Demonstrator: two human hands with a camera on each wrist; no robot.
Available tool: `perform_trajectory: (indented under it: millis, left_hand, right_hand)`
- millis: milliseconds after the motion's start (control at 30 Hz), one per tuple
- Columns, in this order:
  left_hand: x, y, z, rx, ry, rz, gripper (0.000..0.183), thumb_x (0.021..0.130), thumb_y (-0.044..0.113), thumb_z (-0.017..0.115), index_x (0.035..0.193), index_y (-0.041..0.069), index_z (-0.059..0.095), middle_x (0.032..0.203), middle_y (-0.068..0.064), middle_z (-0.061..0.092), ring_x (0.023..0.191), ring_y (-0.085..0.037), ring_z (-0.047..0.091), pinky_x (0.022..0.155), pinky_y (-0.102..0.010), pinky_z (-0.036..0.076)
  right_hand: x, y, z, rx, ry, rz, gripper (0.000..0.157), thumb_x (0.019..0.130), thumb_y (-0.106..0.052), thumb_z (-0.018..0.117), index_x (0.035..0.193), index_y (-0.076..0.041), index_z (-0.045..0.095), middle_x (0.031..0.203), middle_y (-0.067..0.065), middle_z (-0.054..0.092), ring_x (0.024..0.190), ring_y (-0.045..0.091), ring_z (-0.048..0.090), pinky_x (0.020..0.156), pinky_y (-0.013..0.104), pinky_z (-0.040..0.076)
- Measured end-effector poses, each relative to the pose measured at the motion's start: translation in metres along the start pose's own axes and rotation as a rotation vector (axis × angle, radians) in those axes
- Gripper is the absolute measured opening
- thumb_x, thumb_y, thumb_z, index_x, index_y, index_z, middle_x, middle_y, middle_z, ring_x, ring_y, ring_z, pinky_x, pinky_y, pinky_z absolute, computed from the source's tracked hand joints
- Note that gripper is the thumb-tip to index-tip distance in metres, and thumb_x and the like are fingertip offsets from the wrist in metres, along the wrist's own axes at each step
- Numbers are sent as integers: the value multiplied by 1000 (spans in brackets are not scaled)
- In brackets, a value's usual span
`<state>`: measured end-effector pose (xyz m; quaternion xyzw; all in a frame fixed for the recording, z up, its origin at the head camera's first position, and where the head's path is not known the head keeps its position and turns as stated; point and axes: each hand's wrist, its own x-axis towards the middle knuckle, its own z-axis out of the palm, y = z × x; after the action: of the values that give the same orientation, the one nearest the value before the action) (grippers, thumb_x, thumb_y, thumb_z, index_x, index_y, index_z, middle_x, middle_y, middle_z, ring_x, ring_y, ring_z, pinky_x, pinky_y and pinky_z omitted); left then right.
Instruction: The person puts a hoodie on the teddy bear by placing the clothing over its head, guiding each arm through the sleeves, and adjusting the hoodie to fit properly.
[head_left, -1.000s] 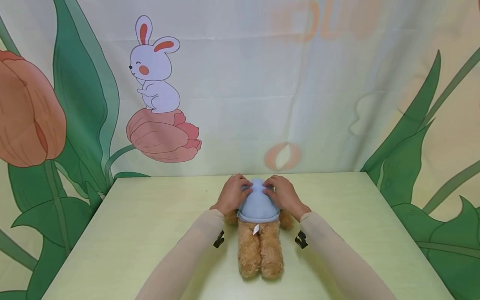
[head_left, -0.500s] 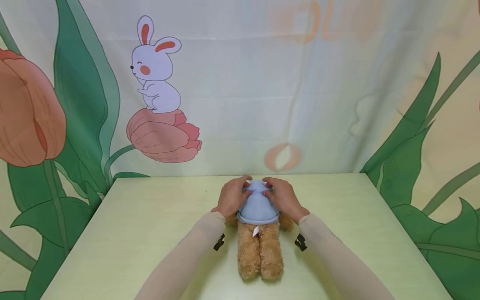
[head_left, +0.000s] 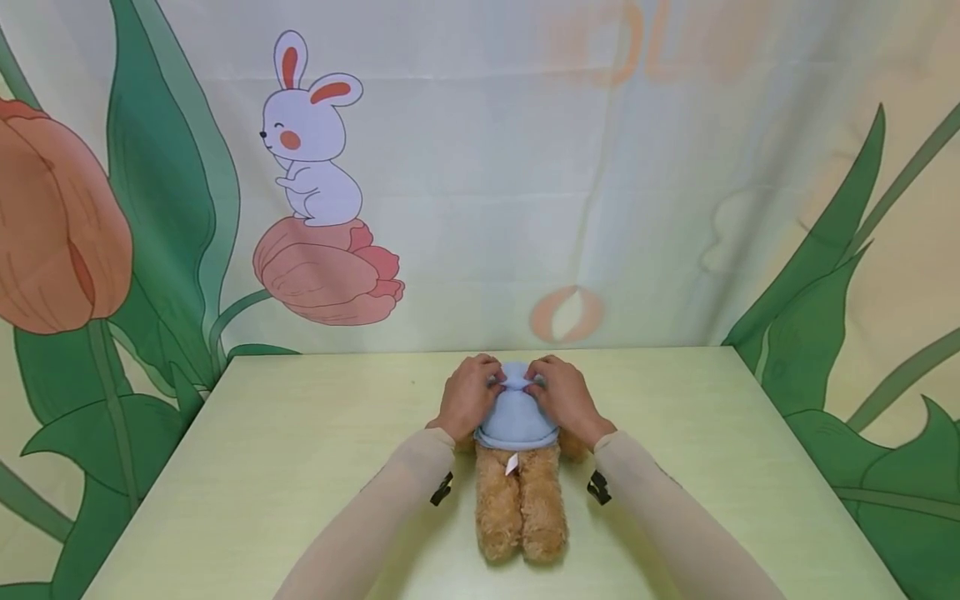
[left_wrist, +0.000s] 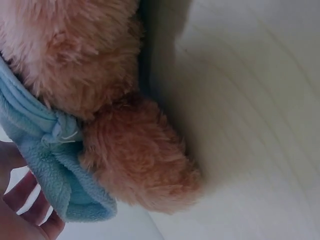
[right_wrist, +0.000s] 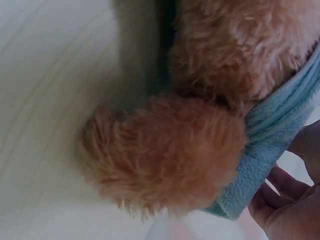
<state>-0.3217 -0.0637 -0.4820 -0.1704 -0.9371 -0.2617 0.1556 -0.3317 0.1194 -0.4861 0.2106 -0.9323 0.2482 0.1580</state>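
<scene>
A brown furry plush toy (head_left: 501, 508) lies on the table, legs toward me, with a small white tag at its seat. A blue fleece top (head_left: 517, 425) covers its upper body; the toy's head cannot be made out. My left hand (head_left: 467, 398) and right hand (head_left: 566, 398) pinch the blue cloth near its far end, one at each side, with a crosswise fold between them. In the left wrist view, the fingers (left_wrist: 37, 210) sit behind the blue sleeve beside a furry arm (left_wrist: 142, 155). The right wrist view shows similar fingers (right_wrist: 280, 192) at the other sleeve.
The pale table (head_left: 322, 450) extends to both sides of the toy. Its far edge lies just beyond my hands, against a hanging backdrop (head_left: 465, 208) printed with a rabbit, tulips and leaves. A black clip (head_left: 442, 489) shows near the left wrist.
Both hands have drawn slightly toward me and a little closer together. The blue cloth between the fingers has bunched into a crosswise fold. The toy's legs have stayed in place.
</scene>
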Motion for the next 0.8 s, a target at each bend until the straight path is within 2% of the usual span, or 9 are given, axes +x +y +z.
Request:
perform_trajectory:
  millis: [133, 233, 300, 467, 567, 667, 800]
  left_hand:
    - [0, 0, 0, 10, 2, -18, 14, 89, 16, 72, 103, 16, 71, 105, -3, 74, 94, -23, 70, 79, -41, 55]
    - [1, 0, 0, 22, -5, -27, 26, 90, 17, 72, 116, 15, 69, 107, -4, 73, 97, -24, 69, 82, -42, 55]
    - [1, 0, 1, 35, -8, -21, 29, 90, 17, 72, 119, 13, 69, 105, -5, 71, 98, -24, 67, 83, -41, 54]
    - [0, -1, 2, 47, -2, 3, 12, 90, 12, 71, 101, 10, 73, 94, -5, 64, 90, -23, 61, 78, -39, 52]
    - [0, -1, 2, 28, 0, 7, 5, 89, 9, 71, 93, 11, 71, 90, -4, 61, 87, -22, 59, 75, -39, 51]
    - [-1, -1, 3, 9, -3, 10, 5, 88, 7, 71, 90, 11, 70, 91, -3, 60, 89, -22, 57, 76, -38, 51]
    - [-2, -2, 4, 5, 6, 19, 7, 88, 5, 70, 89, 12, 69, 100, -3, 64, 95, -22, 59, 78, -39, 52]
  right_hand:
    - [0, -2, -2, -5, -12, 22, 19, 87, -14, 74, 105, -13, 70, 105, 8, 74, 97, 30, 70, 84, 46, 54]
    - [0, -1, -1, -29, -41, 33, 32, 90, -16, 72, 121, -12, 67, 111, 9, 72, 103, 29, 68, 90, 45, 53]
    - [0, -1, 0, -46, -54, 31, 34, 91, -17, 71, 124, -10, 67, 112, 10, 70, 106, 29, 65, 92, 44, 51]
    - [-1, -1, 1, -44, -27, -1, 19, 90, -13, 71, 108, -9, 72, 106, 9, 69, 101, 29, 62, 90, 43, 51]
    - [-1, -2, 1, -43, 6, -35, 11, 87, -9, 73, 97, -10, 70, 98, 8, 68, 94, 28, 61, 85, 43, 51]
    - [-2, -1, 2, -36, 28, -61, 12, 84, -6, 74, 90, -11, 66, 95, 8, 65, 91, 29, 59, 82, 43, 50]
    - [-3, -1, 4, -23, 45, -68, 14, 84, -4, 74, 88, -12, 62, 100, 9, 64, 94, 29, 61, 82, 43, 51]
